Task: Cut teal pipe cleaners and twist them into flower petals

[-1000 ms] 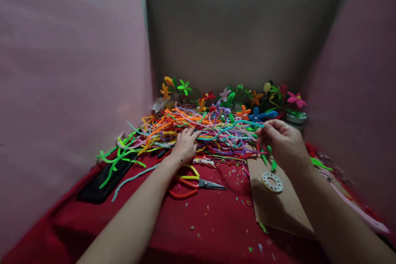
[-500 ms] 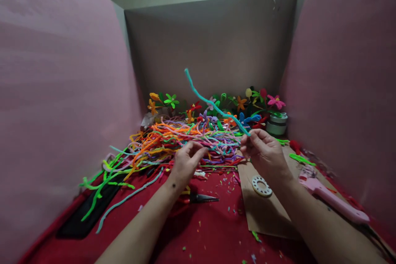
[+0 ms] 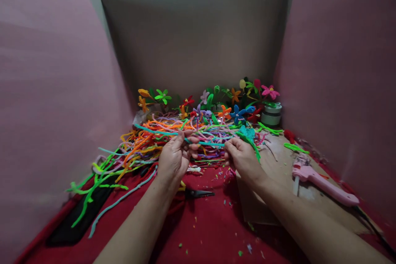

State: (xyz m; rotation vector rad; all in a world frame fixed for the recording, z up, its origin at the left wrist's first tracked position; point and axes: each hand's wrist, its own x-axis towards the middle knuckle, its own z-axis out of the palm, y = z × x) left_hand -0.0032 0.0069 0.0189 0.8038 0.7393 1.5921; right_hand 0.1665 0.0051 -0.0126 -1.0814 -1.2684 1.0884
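A turquoise pipe cleaner (image 3: 210, 144) stretches nearly level between my two hands, its free end pointing left over the pile. My right hand (image 3: 244, 161) pinches it near its right end. Farther along, my left hand (image 3: 176, 154) has it between thumb and fingers, palm partly turned up. Behind both hands spreads a heap of many-coloured pipe cleaners (image 3: 148, 136). Just beyond my right hand lies a turquoise pipe cleaner flower (image 3: 246, 133) with a green leaf. Scissors (image 3: 199, 193) rest below my left hand, their handles partly hidden by my forearm.
A pink glue gun (image 3: 324, 183) lies on cardboard (image 3: 275, 165) at the right. Finished flowers (image 3: 236, 113) and a pale green pot (image 3: 271, 114) line the back. A black flat object (image 3: 77, 218) sits at left on red cloth (image 3: 204, 231). Pink panels (image 3: 337, 70) stand at both sides.
My right hand has lowered the pipe cleaner from upright-slanted to nearly level. My left hand has risen and taken hold of it. The white ring with holes is hidden now.
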